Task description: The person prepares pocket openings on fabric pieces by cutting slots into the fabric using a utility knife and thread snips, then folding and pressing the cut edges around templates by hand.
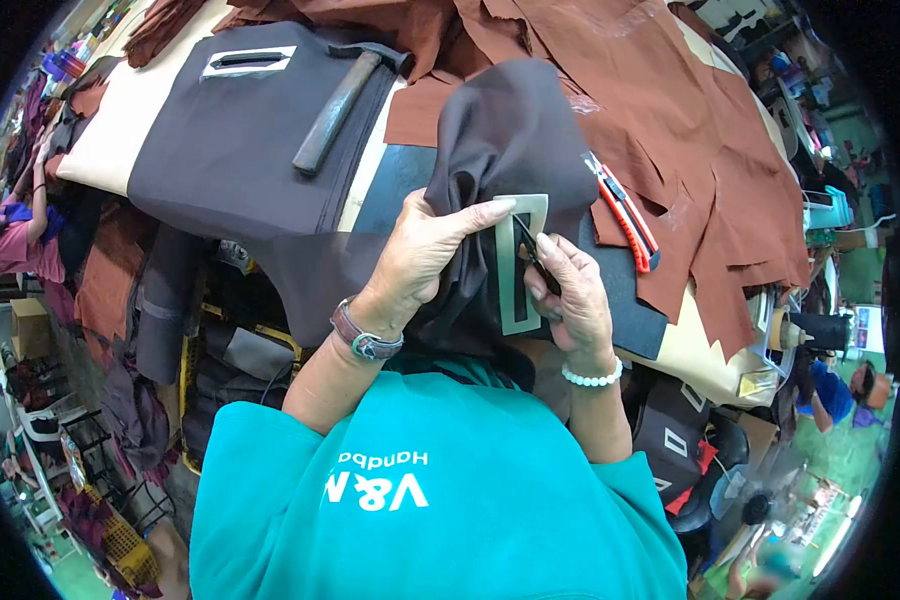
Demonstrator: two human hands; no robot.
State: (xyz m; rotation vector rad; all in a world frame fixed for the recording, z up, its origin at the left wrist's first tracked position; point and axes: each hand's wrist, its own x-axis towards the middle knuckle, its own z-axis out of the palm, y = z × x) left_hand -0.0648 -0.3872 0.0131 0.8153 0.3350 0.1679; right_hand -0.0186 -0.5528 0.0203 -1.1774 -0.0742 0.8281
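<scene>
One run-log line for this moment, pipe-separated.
left hand: gripping dark fabric, thumb on pale rectangular frame | right hand: holding dark pointed tool at frame opening | nearby: red utility knife, hammer

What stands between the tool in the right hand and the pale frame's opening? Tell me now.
Nothing visible: the right hand holds the dark tool with its tip at the opening of the pale frame. Only the left hand is close, its thumb on the frame's upper end.

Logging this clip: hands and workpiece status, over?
Left hand gripping dark fabric, thumb on pale frame. Right hand holding dark pointed tool at frame's opening. Red cutter apart, nothing blocking.
</scene>
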